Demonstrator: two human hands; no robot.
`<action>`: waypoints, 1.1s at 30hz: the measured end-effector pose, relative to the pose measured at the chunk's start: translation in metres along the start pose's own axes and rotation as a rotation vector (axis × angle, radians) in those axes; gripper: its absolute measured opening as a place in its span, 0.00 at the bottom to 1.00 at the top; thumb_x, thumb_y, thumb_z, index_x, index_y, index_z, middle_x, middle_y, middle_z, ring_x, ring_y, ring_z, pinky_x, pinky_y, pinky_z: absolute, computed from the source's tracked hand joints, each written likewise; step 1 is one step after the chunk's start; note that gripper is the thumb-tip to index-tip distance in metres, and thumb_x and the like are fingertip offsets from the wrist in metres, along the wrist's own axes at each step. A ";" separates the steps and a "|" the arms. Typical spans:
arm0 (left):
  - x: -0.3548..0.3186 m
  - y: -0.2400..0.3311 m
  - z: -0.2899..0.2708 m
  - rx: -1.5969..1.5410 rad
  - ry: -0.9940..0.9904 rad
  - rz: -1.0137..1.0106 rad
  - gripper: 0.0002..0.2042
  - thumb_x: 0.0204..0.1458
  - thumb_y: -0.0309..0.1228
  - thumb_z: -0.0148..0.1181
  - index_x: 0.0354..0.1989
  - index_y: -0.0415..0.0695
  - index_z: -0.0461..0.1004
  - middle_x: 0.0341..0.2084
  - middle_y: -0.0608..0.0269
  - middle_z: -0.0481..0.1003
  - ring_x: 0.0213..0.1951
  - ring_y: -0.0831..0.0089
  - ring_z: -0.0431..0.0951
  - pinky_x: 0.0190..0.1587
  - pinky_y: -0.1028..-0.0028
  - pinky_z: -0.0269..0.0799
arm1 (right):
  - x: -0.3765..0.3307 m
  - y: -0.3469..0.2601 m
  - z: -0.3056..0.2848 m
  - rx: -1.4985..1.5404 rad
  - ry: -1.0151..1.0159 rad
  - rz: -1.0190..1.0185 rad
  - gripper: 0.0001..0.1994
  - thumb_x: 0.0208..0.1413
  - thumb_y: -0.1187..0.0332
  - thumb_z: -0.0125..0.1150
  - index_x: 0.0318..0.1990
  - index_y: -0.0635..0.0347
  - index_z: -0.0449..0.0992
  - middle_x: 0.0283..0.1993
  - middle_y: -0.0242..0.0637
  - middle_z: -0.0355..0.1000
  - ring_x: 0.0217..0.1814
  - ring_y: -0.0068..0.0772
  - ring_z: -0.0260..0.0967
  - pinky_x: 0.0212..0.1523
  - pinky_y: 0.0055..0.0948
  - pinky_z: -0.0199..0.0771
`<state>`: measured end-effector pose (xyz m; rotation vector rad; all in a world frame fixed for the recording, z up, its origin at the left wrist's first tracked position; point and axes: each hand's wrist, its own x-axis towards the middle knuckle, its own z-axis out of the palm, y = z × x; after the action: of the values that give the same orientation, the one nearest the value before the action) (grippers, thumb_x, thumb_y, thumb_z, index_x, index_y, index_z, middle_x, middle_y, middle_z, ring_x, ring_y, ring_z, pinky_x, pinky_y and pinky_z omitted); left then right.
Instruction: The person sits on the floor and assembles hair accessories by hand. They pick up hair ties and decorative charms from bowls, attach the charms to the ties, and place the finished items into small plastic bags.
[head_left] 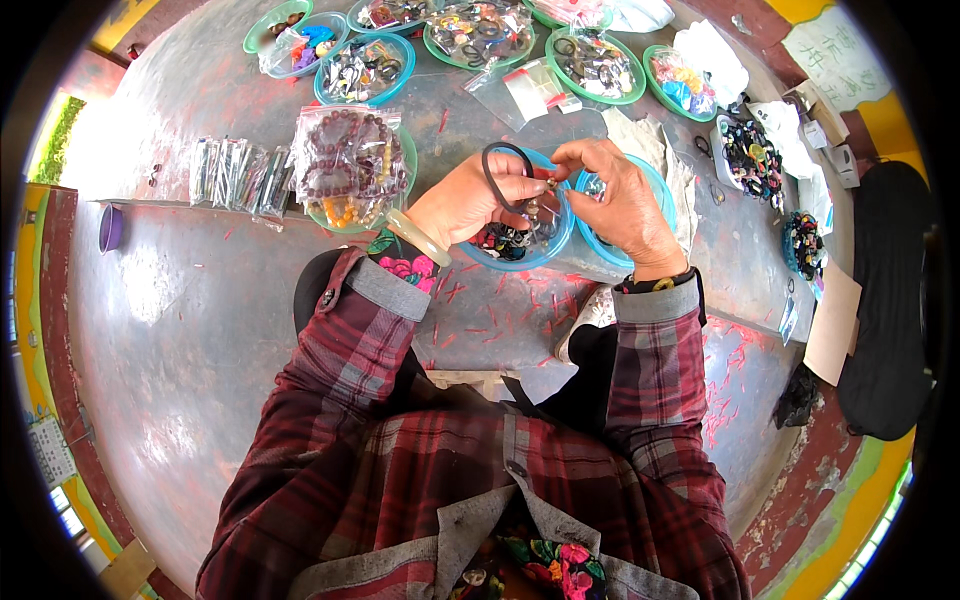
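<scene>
My left hand (pixel 470 200) holds a black cord loop (pixel 497 165) with small beads at its lower end. My right hand (pixel 620 200) pinches the same cord at the beads (pixel 545 187), fingertips touching the left hand's. Both hands hover over a blue bowl (pixel 555 245) filled with dark beads and rings. A pale green bangle (pixel 415 235) sits on my left wrist. A dark beaded bracelet (pixel 655 283) is on my right wrist. My sleeves are red plaid.
A clear bag of brown beads (pixel 345 155) lies on a green bowl left of my hands. Small packets (pixel 240 175) lie further left. Several green and blue bowls of beads (pixel 365 68) line the far edge. A second blue bowl (pixel 660 180) sits under my right hand.
</scene>
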<state>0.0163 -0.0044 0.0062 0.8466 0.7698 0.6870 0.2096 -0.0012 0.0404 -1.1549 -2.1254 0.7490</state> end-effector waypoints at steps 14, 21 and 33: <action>0.013 -0.012 0.005 0.845 0.223 0.535 0.09 0.45 0.29 0.57 0.32 0.38 0.71 0.19 0.54 0.70 0.24 0.59 0.72 0.28 0.66 0.66 | 0.003 0.014 0.010 0.017 0.033 0.439 0.16 0.45 0.57 0.61 0.24 0.64 0.74 0.17 0.38 0.68 0.20 0.32 0.65 0.24 0.29 0.64; 0.019 -0.027 0.001 0.891 0.224 0.739 0.10 0.47 0.29 0.57 0.36 0.41 0.69 0.22 0.50 0.72 0.28 0.53 0.73 0.29 0.64 0.66 | -0.001 0.026 0.017 -0.016 0.061 0.380 0.17 0.44 0.56 0.59 0.24 0.64 0.74 0.21 0.45 0.70 0.25 0.45 0.69 0.27 0.35 0.66; 0.013 -0.031 0.008 1.199 0.224 0.603 0.17 0.48 0.24 0.52 0.47 0.44 0.62 0.32 0.49 0.74 0.35 0.50 0.74 0.34 0.60 0.70 | 0.000 0.026 0.022 0.082 -0.011 0.464 0.15 0.44 0.58 0.59 0.28 0.63 0.77 0.23 0.44 0.72 0.27 0.40 0.71 0.29 0.32 0.67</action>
<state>0.0364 -0.0119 -0.0204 2.1785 1.1500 0.8347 0.2073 0.0067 0.0071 -1.6245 -1.8300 1.0349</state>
